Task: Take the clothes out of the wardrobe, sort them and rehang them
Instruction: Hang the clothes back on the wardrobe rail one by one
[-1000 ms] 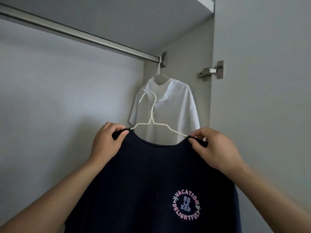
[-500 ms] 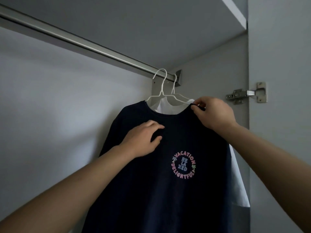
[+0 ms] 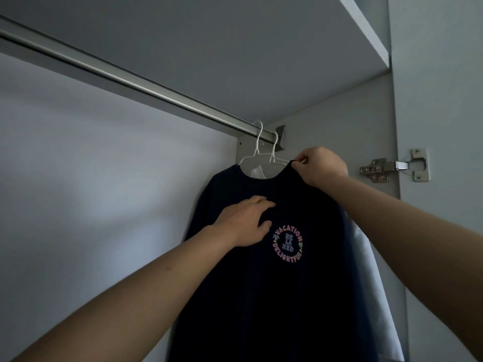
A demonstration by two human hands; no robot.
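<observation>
Since half a second ago little has shifted: both hooks were already over the rail (image 3: 146, 86) then, and the hands have kept their places on the navy tee (image 3: 261, 283), which now sits a touch higher and further right in the frame as the head tips up.

Navy tee hangs at centre right, on the nearer white hanger (image 3: 254, 150), just in front of a second hanger (image 3: 274, 152) carrying the white shirt (image 3: 371, 280). That shirt shows only as a sliver at the neckline and a pale strip along the lower right edge. Both hooks sit at the far right end of the rail, close to its bracket (image 3: 281, 135).

Right hand (image 3: 322, 167) pinches the tee's collar and shoulder seam at the upper right of the garment, fingers curled on the cloth. Left hand (image 3: 247, 222) lies on the chest just left of the round print (image 3: 287, 245), fingers loosely spread and only lightly bent; it seems to press or smooth more than grip.

Tee's long axis runs straight down from the hook, and the hanger's bar runs roughly left to right across the frame. I judge the step to be settling the tee square on its hanger. The right hand is the nearer one to the shoulder and hook, so any tug to level the cloth would come from there, downward and outward, while the left steadies the front.
</observation>
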